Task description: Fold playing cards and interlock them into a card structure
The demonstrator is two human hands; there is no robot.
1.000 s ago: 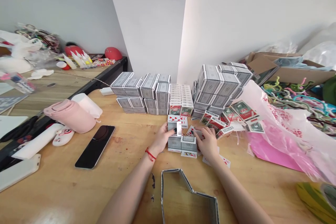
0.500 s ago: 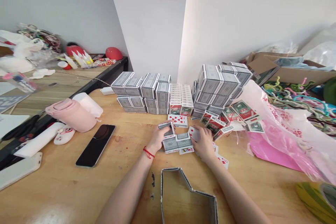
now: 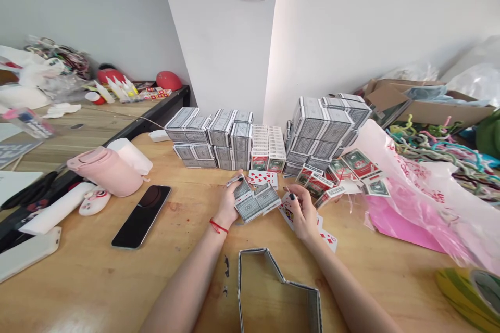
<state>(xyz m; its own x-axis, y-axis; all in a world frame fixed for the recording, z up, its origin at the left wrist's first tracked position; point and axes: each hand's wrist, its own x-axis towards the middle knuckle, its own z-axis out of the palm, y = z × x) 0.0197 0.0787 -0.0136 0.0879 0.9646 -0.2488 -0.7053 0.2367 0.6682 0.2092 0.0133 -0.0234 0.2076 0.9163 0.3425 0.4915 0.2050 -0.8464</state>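
My left hand (image 3: 229,203), with a red string round the wrist, is closed on a piece of playing cards (image 3: 255,204) folded and joined together, grey patterned backs up. It is tilted just above the table. My right hand (image 3: 305,214) has its thumb and index finger bent together at a playing card (image 3: 286,207), to the right of the joined piece. More face-up cards (image 3: 329,239) lie partly under that hand. Beyond both hands lies a ten of hearts (image 3: 263,179). An angular frame of card strips (image 3: 239,286) stands nearest me, between my forearms.
Stacks of card-built blocks stand at the back left (image 3: 191,130) and right (image 3: 316,125), with rows of card boxes (image 3: 260,161) between. Loose card boxes (image 3: 318,186) and pink plastic wrapping (image 3: 406,208) lie to the right. A phone (image 3: 141,217) and pink bottle (image 3: 105,171) are left.
The joined card piece has turned and tilted in my left hand, showing more of its patterned back. My right hand has drawn away from its right end, its thumb now in sight.
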